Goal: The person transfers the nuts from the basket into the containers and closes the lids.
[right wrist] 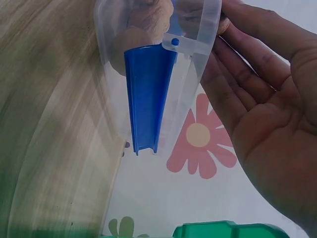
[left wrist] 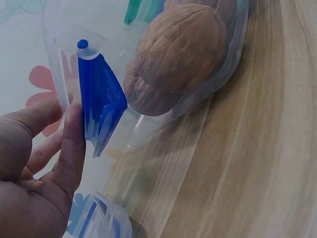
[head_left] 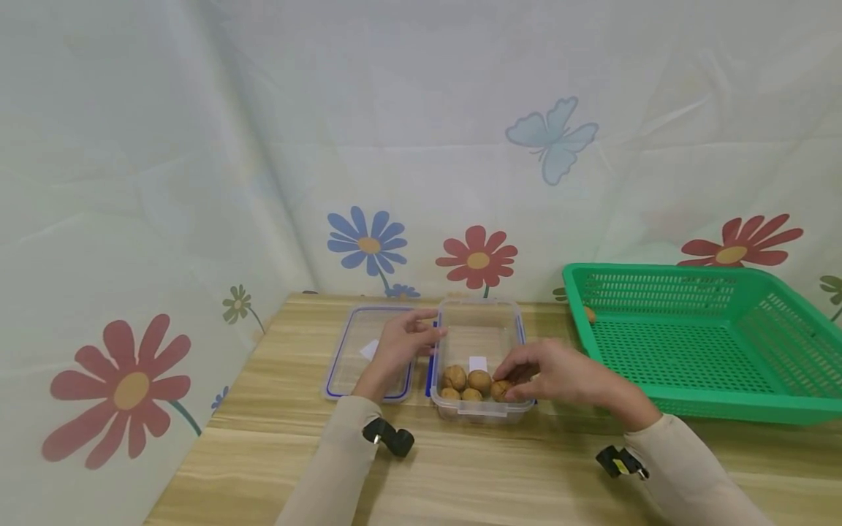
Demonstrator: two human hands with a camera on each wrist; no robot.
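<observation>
A clear plastic container point(head_left: 483, 410) with blue side latches stands on the table, and several walnuts point(head_left: 454, 378) lie in its near end. My right hand point(head_left: 559, 372) reaches over its right wall and pinches a walnut point(head_left: 502, 389) at the near right corner. In the right wrist view the fingers pass over the rim beside a hanging blue latch point(right wrist: 148, 99); the wall partly hides the walnut. At the left wall, my left hand point(head_left: 401, 343) touches the rim with loosely extended fingers, next to the other blue latch point(left wrist: 99, 99).
Left of the container lies its clear lid point(head_left: 349, 365) with a blue seal. A large green basket point(head_left: 658, 402) stands on the right, with a small brown thing point(head_left: 590, 315) at its left wall. A flowered curtain point(head_left: 421, 146) hangs behind the wooden table point(head_left: 460, 467).
</observation>
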